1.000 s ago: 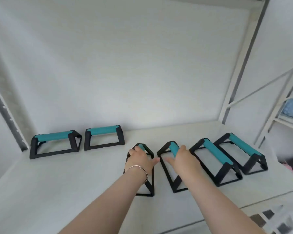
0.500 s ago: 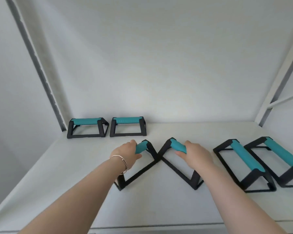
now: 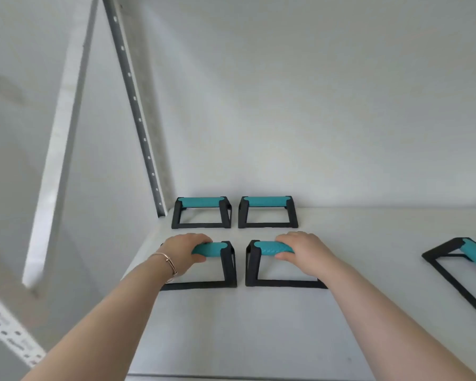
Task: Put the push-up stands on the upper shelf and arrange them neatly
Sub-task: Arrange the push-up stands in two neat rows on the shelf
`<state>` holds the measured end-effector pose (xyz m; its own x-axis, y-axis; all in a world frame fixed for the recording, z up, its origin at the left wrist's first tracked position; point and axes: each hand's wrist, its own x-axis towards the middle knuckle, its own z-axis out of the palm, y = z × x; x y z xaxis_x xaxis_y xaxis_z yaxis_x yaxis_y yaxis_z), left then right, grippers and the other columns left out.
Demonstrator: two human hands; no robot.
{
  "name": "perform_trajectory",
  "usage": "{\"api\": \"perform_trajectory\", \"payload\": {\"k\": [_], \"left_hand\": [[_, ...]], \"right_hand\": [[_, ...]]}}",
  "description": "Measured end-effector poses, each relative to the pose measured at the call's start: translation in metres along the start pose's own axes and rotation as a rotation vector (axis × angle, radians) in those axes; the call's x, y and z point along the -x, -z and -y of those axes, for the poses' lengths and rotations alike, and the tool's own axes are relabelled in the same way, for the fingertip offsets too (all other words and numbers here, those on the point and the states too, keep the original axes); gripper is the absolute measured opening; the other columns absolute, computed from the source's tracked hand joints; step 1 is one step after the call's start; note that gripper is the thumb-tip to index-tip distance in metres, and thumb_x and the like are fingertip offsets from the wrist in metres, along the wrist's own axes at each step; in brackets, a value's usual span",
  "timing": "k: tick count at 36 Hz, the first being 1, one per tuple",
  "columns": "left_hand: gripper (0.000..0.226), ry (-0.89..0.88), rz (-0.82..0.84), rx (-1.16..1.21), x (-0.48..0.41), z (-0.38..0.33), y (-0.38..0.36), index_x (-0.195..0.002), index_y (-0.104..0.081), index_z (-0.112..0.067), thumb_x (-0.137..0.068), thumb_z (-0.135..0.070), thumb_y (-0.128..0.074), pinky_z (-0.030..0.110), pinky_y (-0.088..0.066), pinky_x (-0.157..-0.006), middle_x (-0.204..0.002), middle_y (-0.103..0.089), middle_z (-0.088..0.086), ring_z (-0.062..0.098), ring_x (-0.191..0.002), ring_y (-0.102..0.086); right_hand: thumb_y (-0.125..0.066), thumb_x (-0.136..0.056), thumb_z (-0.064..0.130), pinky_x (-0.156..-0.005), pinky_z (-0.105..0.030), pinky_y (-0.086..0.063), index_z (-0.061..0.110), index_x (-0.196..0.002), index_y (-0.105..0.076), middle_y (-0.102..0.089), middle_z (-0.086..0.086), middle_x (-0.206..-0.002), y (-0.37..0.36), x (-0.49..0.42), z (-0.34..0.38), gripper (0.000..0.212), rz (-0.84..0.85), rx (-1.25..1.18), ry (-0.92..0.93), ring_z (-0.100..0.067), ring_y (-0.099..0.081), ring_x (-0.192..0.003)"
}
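While both hands grip, the scene reads so:

Left hand [image 3: 186,251]: closed round the teal grip of the front-left stand [image 3: 222,266]; a thin bracelet [image 3: 168,264] sits on the wrist.
Right hand [image 3: 302,253]: closed round the teal grip of the front-right stand [image 3: 254,266], thumb under the bar.
Front pair: side by side on the shelf [image 3: 245,331], near ends just apart, front rails in one line, bases flat.
Back pair: back-left stand [image 3: 201,213] and back-right stand [image 3: 267,212] stand square against the back wall, each directly behind a front stand, with a bare strip of shelf between the rows.
Fifth stand [image 3: 456,259]: well apart to the right, turned askew, cut off by the picture's right side.
Left edge: the front-left stand's base lies close to the shelf's left edge; the perforated upright [image 3: 138,114] rises at the back-left corner.
Open room: a broad bare stretch lies between the front-right stand and the fifth stand, and another in front of the front pair toward the shelf's front edge.
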<state>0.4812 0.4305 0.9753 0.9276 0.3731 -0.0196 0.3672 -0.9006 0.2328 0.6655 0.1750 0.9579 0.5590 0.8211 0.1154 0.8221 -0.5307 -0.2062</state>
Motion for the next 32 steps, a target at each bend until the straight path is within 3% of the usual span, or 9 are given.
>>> {"api": "perform_trajectory", "payload": {"k": [8, 14, 19, 25, 32], "left_hand": [[0.04, -0.034, -0.102, 0.03, -0.005, 0.037, -0.007, -0.13, -0.052, -0.039, -0.091, -0.032, -0.06, 0.035, -0.038, -0.103, -0.125, -0.059, -0.014, 0.014, -0.116, -0.053], [0.038, -0.038, -0.193, 0.062, -0.014, 0.039, -0.016, -0.124, -0.056, -0.045, -0.089, -0.058, -0.051, 0.03, -0.034, -0.089, -0.104, -0.06, -0.022, 0.007, -0.102, -0.052], [0.038, -0.015, -0.192, 0.054, -0.027, 0.038, -0.013, -0.124, -0.057, -0.045, -0.089, -0.059, -0.051, 0.031, -0.036, -0.091, -0.104, -0.062, -0.019, 0.009, -0.103, -0.052], [0.039, -0.007, -0.22, 0.059, -0.04, 0.039, -0.013, -0.124, -0.057, -0.043, -0.089, -0.058, -0.051, 0.03, -0.033, -0.093, -0.113, -0.063, -0.018, 0.01, -0.109, -0.052], [0.04, 0.003, -0.194, 0.024, -0.053, 0.04, -0.012, -0.127, -0.055, -0.043, -0.091, -0.059, -0.047, 0.032, -0.032, -0.093, -0.109, -0.062, -0.016, 0.011, -0.105, -0.052]], "right_hand": [[-0.05, -0.093, 0.052, -0.084, -0.033, -0.043, 0.027, -0.114, -0.057, -0.061, 0.008, -0.103, -0.006, -0.021, 0.027, 0.033, -0.007, 0.011, -0.081, -0.016, -0.053, -0.091], [-0.048, -0.09, 0.059, -0.075, -0.029, -0.038, 0.029, -0.099, -0.061, -0.062, 0.009, -0.088, -0.006, -0.023, 0.033, 0.033, -0.076, -0.009, -0.177, -0.015, -0.055, -0.085], [-0.052, -0.089, 0.06, -0.091, -0.03, -0.041, 0.033, -0.118, -0.061, -0.063, 0.012, -0.109, -0.005, -0.033, 0.027, 0.041, -0.055, -0.05, -0.19, -0.016, -0.055, -0.1], [-0.052, -0.084, 0.066, -0.09, -0.034, -0.046, 0.04, -0.113, -0.064, -0.064, 0.011, -0.101, -0.007, -0.05, 0.013, 0.041, -0.032, -0.111, -0.195, -0.02, -0.055, -0.096], [-0.05, -0.085, 0.066, -0.08, -0.032, -0.044, 0.04, -0.102, -0.065, -0.058, 0.009, -0.087, -0.01, -0.063, 0.008, 0.034, -0.035, -0.096, -0.188, -0.018, -0.052, -0.087]]}}
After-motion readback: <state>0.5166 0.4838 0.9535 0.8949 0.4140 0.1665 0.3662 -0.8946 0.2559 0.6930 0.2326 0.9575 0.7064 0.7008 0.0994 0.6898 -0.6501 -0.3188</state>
